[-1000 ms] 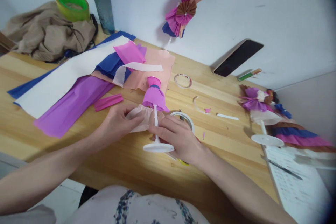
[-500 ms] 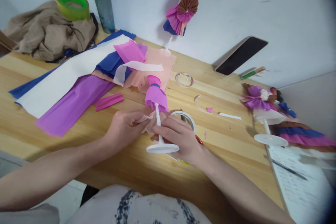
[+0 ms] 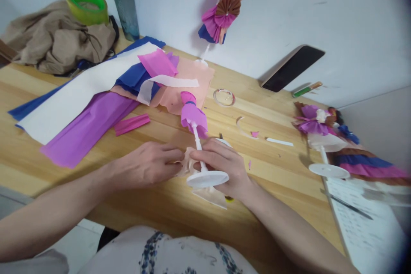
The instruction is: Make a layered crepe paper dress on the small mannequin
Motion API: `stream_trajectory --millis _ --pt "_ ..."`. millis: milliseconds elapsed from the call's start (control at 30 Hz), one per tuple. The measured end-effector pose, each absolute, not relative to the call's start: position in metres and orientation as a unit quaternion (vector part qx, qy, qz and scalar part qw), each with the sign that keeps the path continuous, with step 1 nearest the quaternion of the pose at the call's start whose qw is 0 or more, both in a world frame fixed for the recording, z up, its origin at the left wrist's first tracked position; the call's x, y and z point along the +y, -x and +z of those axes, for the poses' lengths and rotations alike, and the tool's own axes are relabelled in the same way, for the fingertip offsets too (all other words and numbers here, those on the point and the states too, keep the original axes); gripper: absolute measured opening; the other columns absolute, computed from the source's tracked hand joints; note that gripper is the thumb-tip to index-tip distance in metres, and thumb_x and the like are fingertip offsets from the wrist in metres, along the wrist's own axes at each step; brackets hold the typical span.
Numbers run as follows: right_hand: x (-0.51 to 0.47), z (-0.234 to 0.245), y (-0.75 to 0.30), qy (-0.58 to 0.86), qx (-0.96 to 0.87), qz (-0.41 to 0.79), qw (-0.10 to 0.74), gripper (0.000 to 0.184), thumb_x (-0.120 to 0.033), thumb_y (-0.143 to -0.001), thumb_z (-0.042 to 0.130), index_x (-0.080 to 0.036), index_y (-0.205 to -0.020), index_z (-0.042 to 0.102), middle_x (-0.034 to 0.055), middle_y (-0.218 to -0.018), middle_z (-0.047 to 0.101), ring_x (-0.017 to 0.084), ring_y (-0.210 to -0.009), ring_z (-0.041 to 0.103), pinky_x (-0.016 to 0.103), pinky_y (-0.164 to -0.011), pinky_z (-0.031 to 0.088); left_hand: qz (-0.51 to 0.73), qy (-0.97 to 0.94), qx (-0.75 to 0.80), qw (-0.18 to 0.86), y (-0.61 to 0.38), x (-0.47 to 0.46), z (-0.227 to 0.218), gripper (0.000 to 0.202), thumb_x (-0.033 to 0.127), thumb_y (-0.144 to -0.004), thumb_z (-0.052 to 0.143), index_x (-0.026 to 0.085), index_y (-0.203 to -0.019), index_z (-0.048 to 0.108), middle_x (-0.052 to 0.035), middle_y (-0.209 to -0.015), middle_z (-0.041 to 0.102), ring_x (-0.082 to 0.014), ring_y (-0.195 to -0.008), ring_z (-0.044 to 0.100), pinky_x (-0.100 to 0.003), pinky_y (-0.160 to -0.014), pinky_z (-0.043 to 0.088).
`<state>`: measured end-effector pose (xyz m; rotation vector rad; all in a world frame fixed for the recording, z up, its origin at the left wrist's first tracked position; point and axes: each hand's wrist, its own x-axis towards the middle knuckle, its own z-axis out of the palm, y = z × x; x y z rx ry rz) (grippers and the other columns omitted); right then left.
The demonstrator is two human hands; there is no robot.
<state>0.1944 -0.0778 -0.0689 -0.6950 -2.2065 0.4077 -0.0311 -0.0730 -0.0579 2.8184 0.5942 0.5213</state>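
A small white stand (image 3: pixel 207 177) with a thin post carries a purple and pink tissue paper dress (image 3: pixel 192 114). My right hand (image 3: pixel 224 167) is closed round the lower post just above the round base, and the stand tilts to the right. My left hand (image 3: pixel 150 165) pinches a crumpled piece of pale peach tissue paper (image 3: pixel 186 166) against the post's left side. A strip of the same pale paper (image 3: pixel 212 196) hangs below the base.
Sheets of white, blue, purple and peach tissue paper (image 3: pixel 80 102) lie at the left. A tape roll (image 3: pixel 224 97), paper scraps, a phone (image 3: pixel 290 68) against the wall, a finished paper doll (image 3: pixel 321 137), a bottle (image 3: pixel 123 2) and a brown cloth (image 3: pixel 54 40) surround them.
The stand has moved a little to the right and nearer, tipping rightward. My left hand has gathered the pale paper from a flat sheet into a bunch against the post.
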Motion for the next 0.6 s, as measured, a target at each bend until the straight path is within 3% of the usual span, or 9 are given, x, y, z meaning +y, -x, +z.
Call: stream_trajectory --millis 100,200,300,367,500,600 --pt "-0.078 -0.069 -0.194 0.268 -0.878 0.150 0.367 0.014 -0.015 -0.089 0.056 -0.019 -0.100 0.064 0.0041 -0.075 0.063 0.015 -0.067 0.055 0.029 -0.063 0.044 0.213 -0.947 0.221 0.091 0.032 -0.073 -0.058 0.026 0.009 -0.095 0.040 0.014 -0.084 0.064 -0.0088 -0.096 0.068 -0.0152 -0.082 0.061 -0.026 -0.067 0.050" --pt "-0.079 -0.068 -0.192 0.258 -0.890 0.140 0.348 0.012 -0.016 -0.091 0.054 -0.018 -0.098 0.064 0.0040 -0.075 0.064 0.015 -0.066 0.054 0.029 -0.062 0.043 0.257 -0.930 0.241 0.107 0.033 -0.074 -0.062 0.019 0.008 -0.093 0.045 0.013 -0.098 0.062 -0.0144 -0.125 0.061 -0.0195 -0.108 0.061 -0.028 -0.081 0.053" --pt "-0.079 -0.068 -0.189 0.240 -0.899 0.133 0.342 0.012 -0.020 -0.092 0.053 -0.017 -0.096 0.063 0.0050 -0.077 0.066 0.015 -0.067 0.056 0.029 -0.063 0.044 0.265 -0.925 0.247 0.117 0.031 -0.076 -0.066 0.019 0.006 -0.090 0.047 0.014 -0.099 0.061 -0.0157 -0.134 0.056 -0.0213 -0.113 0.061 -0.029 -0.082 0.055" --pt "-0.079 -0.067 -0.188 0.230 -0.904 0.131 0.336 0.011 -0.018 -0.091 0.053 -0.017 -0.095 0.063 0.0053 -0.079 0.067 0.015 -0.069 0.057 0.028 -0.064 0.044 0.273 -0.917 0.258 0.130 0.028 -0.077 -0.069 0.017 0.007 -0.090 0.046 0.015 -0.092 0.061 -0.0153 -0.130 0.057 -0.0211 -0.109 0.063 -0.027 -0.078 0.055" --pt "-0.080 -0.066 -0.187 0.232 -0.906 0.118 0.334 0.011 -0.014 -0.089 0.053 -0.016 -0.094 0.063 0.0045 -0.076 0.068 0.015 -0.069 0.058 0.028 -0.065 0.043 0.288 -0.889 0.317 0.161 0.024 -0.079 -0.076 0.019 0.009 -0.091 0.044 0.016 -0.082 0.059 -0.0089 -0.097 0.065 -0.0151 -0.083 0.065 -0.022 -0.062 0.051" --pt "-0.081 -0.065 -0.187 0.240 -0.903 0.115 0.337 0.011 -0.014 -0.088 0.054 -0.016 -0.094 0.063 0.0036 -0.074 0.066 0.015 -0.066 0.056 0.028 -0.064 0.042 0.276 -0.887 0.337 0.154 0.023 -0.079 -0.078 0.016 0.011 -0.092 0.046 0.017 -0.083 0.059 -0.0070 -0.098 0.065 -0.0133 -0.078 0.064 -0.020 -0.057 0.047"
